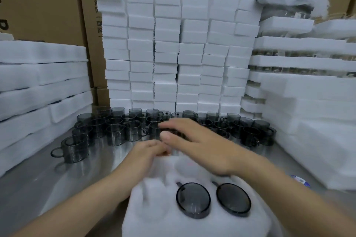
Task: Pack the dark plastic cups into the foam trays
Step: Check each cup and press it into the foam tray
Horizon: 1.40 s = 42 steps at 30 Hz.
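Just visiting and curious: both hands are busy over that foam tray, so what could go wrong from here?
1. The right hand reaches over the tightly crowded loose cups; brushing one could topple its neighbours.
2. The seated cups stand slightly proud of the foam tray, close by the right forearm, which might catch a rim and lift one out.

Smoky dark-grey translucent cups (133,131), white foam tray (158,217), white foam blocks (167,48) — stacked, brown cartons (38,5) — black print, grey reflective tabletop (28,188)

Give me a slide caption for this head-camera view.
Left hand and right hand over a foam tray holding two dark cups; loose cups behind.
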{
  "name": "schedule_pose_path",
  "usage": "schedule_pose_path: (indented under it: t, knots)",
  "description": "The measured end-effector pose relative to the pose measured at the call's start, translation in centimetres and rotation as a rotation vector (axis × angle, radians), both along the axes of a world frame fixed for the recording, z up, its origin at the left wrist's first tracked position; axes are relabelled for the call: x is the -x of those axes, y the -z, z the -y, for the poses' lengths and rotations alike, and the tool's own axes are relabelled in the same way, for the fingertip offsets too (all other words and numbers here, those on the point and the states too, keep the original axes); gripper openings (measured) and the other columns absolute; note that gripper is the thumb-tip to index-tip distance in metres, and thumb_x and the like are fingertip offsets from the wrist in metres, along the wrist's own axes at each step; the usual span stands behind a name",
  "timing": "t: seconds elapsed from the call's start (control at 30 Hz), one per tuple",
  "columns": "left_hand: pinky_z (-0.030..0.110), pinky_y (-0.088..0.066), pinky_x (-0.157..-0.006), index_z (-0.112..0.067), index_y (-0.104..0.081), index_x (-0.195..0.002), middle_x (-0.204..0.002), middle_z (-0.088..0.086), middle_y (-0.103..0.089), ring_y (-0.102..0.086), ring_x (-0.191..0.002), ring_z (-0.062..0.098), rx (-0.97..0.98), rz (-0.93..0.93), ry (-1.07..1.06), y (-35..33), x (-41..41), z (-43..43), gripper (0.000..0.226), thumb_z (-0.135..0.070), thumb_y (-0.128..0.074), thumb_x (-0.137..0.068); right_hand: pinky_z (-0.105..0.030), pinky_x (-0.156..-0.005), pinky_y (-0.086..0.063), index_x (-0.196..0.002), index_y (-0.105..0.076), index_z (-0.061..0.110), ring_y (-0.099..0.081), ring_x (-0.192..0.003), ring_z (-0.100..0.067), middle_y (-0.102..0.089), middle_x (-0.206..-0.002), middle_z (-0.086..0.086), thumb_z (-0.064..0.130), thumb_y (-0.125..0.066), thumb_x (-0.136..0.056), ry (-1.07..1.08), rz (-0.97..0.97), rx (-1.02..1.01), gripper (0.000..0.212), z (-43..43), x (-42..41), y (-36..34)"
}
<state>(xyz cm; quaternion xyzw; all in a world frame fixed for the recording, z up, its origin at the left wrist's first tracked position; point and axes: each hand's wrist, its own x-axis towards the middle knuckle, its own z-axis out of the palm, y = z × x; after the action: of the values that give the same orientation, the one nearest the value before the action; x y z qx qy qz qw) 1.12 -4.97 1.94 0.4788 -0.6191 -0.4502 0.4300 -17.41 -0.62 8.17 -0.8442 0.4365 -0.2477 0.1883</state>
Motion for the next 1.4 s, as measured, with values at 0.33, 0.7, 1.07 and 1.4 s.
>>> schedule_pose_path:
  t: [0.33, 0.7, 1.07, 1.4]
  knots:
    - [0.011, -0.045, -0.073, -0.019, -0.084, -0.078, -0.092, -0.004, -0.082, -0.073, -0.088, 0.004, -0.015, -0.030, -0.035, 0.0, -0.4, 0.3, 0.033, -0.010, -0.063, -0.101, -0.032, -0.099, -0.047, -0.143, -0.063, 0.025, -0.064, -0.117, -0.011, -0.064, -0.134, 0.007, 0.053, -0.066, -0.100, 0.585, -0.099, -0.044, 0.052, 7.1, 10.5, 5.4]
    - [0.038, -0.054, -0.089, -0.029, -0.077, -0.093, -0.093, -0.006, -0.078, -0.074, -0.093, 0.016, 0.250, 0.196, -0.045, -2.3, 0.2, -1.5, 0.020, -0.022, -0.064, -0.106, -0.035, -0.062, -0.048, -0.074, -0.053, 0.025, -0.058, -0.066, -0.010, -0.061, -0.070, 0.005, 0.064, -0.072, -0.084, 0.468, 0.081, 0.423, 0.044, 2.4, 5.2, -1.7]
    - [0.037, -0.058, -0.078, -0.021, -0.072, -0.128, -0.114, 0.007, -0.081, -0.078, -0.087, 0.022, 0.030, -0.490, 0.088, -4.6, 1.9, -3.1, 0.039, -0.047, -0.049, -0.111, -0.042, -0.093, -0.056, -0.115, -0.067, 0.026, -0.058, -0.126, -0.009, -0.049, -0.141, 0.022, 0.029, -0.067, -0.102, 0.112, 0.169, 0.566, 0.013, 0.8, 0.9, 0.1]
    - [0.049, -0.056, -0.103, -0.025, -0.082, -0.117, -0.126, 0.011, -0.078, -0.073, -0.118, 0.029, -0.056, -0.614, 0.133, -3.1, 2.1, -3.2, 0.045, -0.050, -0.045, -0.110, -0.039, -0.096, -0.056, -0.123, -0.062, 0.034, -0.056, -0.129, -0.004, -0.041, -0.149, 0.026, 0.046, -0.060, -0.100, 0.143, 0.206, 0.622, 0.026, 0.8, -0.2, 2.7]
